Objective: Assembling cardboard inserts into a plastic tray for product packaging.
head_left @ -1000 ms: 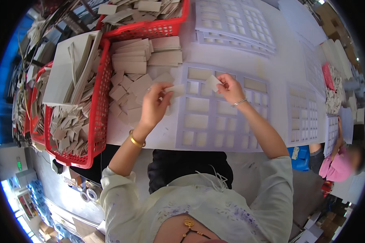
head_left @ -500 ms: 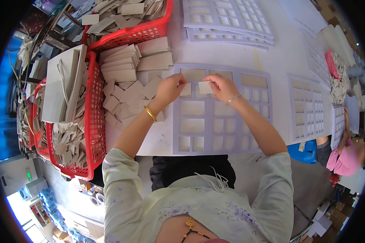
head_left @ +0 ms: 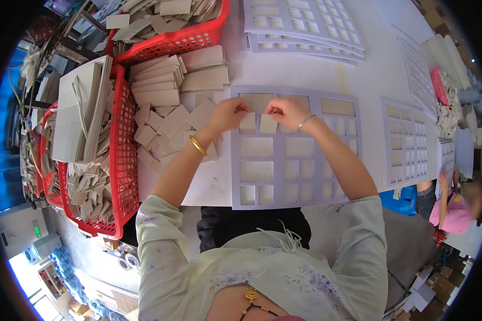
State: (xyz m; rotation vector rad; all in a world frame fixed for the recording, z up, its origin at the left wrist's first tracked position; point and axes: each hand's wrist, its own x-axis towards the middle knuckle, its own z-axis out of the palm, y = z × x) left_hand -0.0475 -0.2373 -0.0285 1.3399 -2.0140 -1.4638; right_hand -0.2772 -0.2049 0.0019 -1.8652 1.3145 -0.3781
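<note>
A lavender frame panel (head_left: 278, 148) with rectangular openings of several sizes lies flat before me. My left hand (head_left: 230, 113) is closed in a pinch at the top corner of a small beige cardboard piece (head_left: 247, 123), over a small opening in the panel's upper left. Beside it, my right hand (head_left: 287, 113) pinches the upper edge of a second cardboard piece (head_left: 268, 124), which hangs over the neighbouring opening. The fingers partly hide where each piece meets the panel. Loose cardboard pieces (head_left: 174, 122) lie scattered left of my left hand.
Stacked cardboard strips (head_left: 156, 82) lie behind the loose pieces. Red baskets (head_left: 125, 155) of cardboard stand at left and far left. More lavender panels (head_left: 305, 43) are stacked at the back, with another panel (head_left: 406, 140) at right. A person in pink (head_left: 455, 213) works far right.
The right hand's cardboard piece has turned from lying crosswise to upright and moved slightly nearer to me. The panel has shifted slightly right and toward me.
</note>
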